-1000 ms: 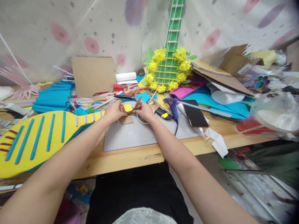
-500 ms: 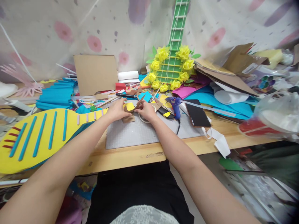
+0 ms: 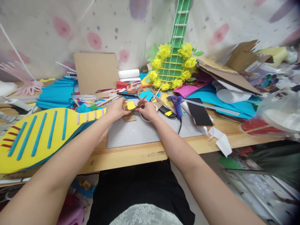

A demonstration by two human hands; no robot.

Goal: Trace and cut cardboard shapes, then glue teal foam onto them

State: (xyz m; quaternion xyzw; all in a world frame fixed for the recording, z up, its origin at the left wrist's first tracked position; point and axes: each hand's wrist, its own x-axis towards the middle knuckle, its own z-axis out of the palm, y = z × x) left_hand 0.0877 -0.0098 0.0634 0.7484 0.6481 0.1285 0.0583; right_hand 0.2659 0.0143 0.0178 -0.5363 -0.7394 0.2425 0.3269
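My left hand (image 3: 116, 109) is closed at its fingertips on one end of a bent brown paper or card strip (image 3: 141, 101). At the strip's other end, my right hand (image 3: 149, 110) pinches it with thumb and fingers. A yellow piece (image 3: 129, 105) shows by the left fingertips; whether it is joined to the strip I cannot tell. Below the hands, a small brown cardboard piece (image 3: 129, 117) lies on the grey cutting mat (image 3: 133, 136). A pale ring, perhaps a tape roll (image 3: 144, 118), is partly hidden by my right hand.
A blue glue gun (image 3: 177, 106) and a phone (image 3: 199, 112) lie to the right. The yellow guitar-shaped craft (image 3: 44, 134) lies left, under my forearm. Behind stand a green guitar craft with yellow flowers (image 3: 172, 67) and a cardboard sheet (image 3: 96, 73). A clear tub (image 3: 274, 115) stands at right.
The view has shifted slightly. Both hands stay on the brown strip, which is turned a little; more of the yellow piece shows by my left fingers.
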